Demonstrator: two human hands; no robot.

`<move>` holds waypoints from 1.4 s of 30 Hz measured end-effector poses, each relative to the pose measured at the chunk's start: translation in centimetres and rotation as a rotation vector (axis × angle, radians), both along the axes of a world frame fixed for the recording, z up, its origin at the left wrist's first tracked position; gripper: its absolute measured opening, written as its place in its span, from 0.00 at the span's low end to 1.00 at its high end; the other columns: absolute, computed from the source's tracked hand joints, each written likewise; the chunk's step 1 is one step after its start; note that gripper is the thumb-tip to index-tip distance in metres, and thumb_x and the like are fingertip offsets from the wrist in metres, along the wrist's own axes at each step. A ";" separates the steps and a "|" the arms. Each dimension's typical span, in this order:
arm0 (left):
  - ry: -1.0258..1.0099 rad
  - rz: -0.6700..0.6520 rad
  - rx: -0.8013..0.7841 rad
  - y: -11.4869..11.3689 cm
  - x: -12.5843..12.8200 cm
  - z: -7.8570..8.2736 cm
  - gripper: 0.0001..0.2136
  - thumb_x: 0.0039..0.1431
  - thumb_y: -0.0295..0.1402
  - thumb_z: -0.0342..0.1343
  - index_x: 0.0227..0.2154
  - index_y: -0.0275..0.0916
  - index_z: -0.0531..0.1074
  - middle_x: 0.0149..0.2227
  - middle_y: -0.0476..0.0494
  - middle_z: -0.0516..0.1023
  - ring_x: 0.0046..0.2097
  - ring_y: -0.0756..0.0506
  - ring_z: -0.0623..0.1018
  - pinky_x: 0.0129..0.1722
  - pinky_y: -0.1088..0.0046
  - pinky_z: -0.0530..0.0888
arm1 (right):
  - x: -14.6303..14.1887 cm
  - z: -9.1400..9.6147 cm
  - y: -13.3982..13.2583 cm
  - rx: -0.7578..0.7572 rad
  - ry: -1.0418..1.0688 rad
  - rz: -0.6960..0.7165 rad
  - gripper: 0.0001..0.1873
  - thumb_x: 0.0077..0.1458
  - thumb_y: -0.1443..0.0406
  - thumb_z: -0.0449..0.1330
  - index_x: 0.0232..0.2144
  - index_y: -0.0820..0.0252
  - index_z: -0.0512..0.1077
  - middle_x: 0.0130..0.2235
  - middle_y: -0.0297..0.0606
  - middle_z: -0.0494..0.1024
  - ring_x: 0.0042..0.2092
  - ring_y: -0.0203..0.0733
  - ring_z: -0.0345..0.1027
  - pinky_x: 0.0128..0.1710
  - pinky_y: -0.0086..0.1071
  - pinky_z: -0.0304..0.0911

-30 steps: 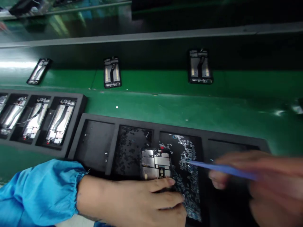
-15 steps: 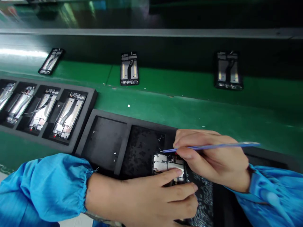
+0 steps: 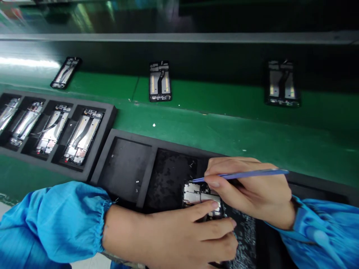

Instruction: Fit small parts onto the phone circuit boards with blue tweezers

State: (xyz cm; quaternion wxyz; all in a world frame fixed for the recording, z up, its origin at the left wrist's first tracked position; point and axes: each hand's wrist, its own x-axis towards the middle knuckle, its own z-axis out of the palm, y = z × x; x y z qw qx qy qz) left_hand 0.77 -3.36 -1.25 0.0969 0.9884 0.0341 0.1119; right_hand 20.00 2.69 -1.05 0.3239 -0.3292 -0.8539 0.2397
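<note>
My left hand [image 3: 179, 231] lies over an opened phone [image 3: 191, 197], index finger stretched across its silver shields and the other fingers bent along its side; the thumb is hidden. The phone's lower part is covered by this hand. Pinched in my right hand [image 3: 249, 190] are slim blue tweezers [image 3: 246, 174], pointing left. Their tip is at the phone's upper edge, where contact is too small to make out. Beneath both hands is a black foam tray [image 3: 147, 177] with shallow compartments and a few tiny bits in it.
At left stands another foam tray [image 3: 110, 123], holding several opened phones. Along the green conveyor belt [image 3: 117, 84] lie three more: a left phone [image 3: 66, 73], a middle phone [image 3: 160, 81] and a right phone [image 3: 282, 84]. A metal rail [image 3: 179, 37] crosses behind.
The phones on the belt have shifted to the right, along with the belt's seam. The tweezers' back end has swung left slightly, while their tip stays at the phone's upper edge.
</note>
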 end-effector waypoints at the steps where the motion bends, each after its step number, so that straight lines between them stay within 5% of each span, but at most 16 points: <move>1: -0.002 0.002 0.000 0.0 0.0 0.0 0.21 0.70 0.33 0.42 0.57 0.52 0.75 0.56 0.43 0.76 0.60 0.36 0.73 0.60 0.51 0.69 | 0.0 0.1 0.0 0.004 -0.004 -0.020 0.14 0.70 0.61 0.56 0.30 0.55 0.69 0.23 0.31 0.77 0.23 0.36 0.73 0.24 0.28 0.68; 11: 0.017 -0.014 -0.003 -0.1 0.0 0.0 0.21 0.69 0.35 0.44 0.59 0.51 0.73 0.57 0.41 0.75 0.61 0.35 0.73 0.62 0.49 0.68 | 0.2 -0.2 0.0 -0.043 0.061 -0.007 0.13 0.67 0.59 0.61 0.29 0.54 0.71 0.23 0.30 0.76 0.23 0.36 0.71 0.23 0.30 0.67; 18: -0.003 -0.011 0.077 0.3 0.0 0.0 0.22 0.70 0.33 0.42 0.59 0.55 0.73 0.57 0.48 0.76 0.63 0.38 0.72 0.62 0.53 0.70 | 0.0 0.7 -0.4 -0.104 0.312 -0.517 0.05 0.66 0.63 0.61 0.37 0.54 0.76 0.31 0.36 0.79 0.27 0.37 0.73 0.26 0.31 0.71; 22: -0.025 -0.022 0.136 0.7 0.2 0.2 0.24 0.71 0.30 0.39 0.59 0.61 0.72 0.57 0.56 0.77 0.63 0.42 0.73 0.63 0.58 0.71 | -0.9 -0.3 0.4 -0.293 0.211 -0.279 0.08 0.67 0.61 0.59 0.38 0.56 0.76 0.36 0.36 0.81 0.25 0.35 0.73 0.22 0.28 0.70; 25: -0.010 -0.018 0.181 0.9 0.1 0.4 0.25 0.70 0.30 0.40 0.60 0.63 0.71 0.57 0.57 0.77 0.64 0.43 0.72 0.63 0.59 0.71 | -1.1 -1.0 1.0 -0.297 0.083 -0.147 0.09 0.66 0.60 0.59 0.39 0.56 0.77 0.37 0.38 0.81 0.30 0.38 0.75 0.24 0.29 0.70; 35: -0.004 -0.059 0.189 0.7 -0.2 0.4 0.26 0.69 0.28 0.37 0.53 0.56 0.78 0.59 0.59 0.76 0.64 0.47 0.71 0.66 0.62 0.67 | -0.9 -1.4 0.9 -0.269 0.027 0.010 0.05 0.66 0.66 0.60 0.42 0.55 0.77 0.40 0.39 0.82 0.37 0.40 0.78 0.26 0.28 0.71; 42: 0.000 -0.054 0.217 0.6 -0.5 0.6 0.19 0.67 0.34 0.45 0.48 0.60 0.80 0.59 0.59 0.75 0.65 0.44 0.69 0.66 0.60 0.67 | -1.3 -1.7 0.9 -0.199 0.018 0.032 0.06 0.66 0.67 0.59 0.41 0.57 0.77 0.40 0.39 0.82 0.37 0.41 0.79 0.32 0.31 0.75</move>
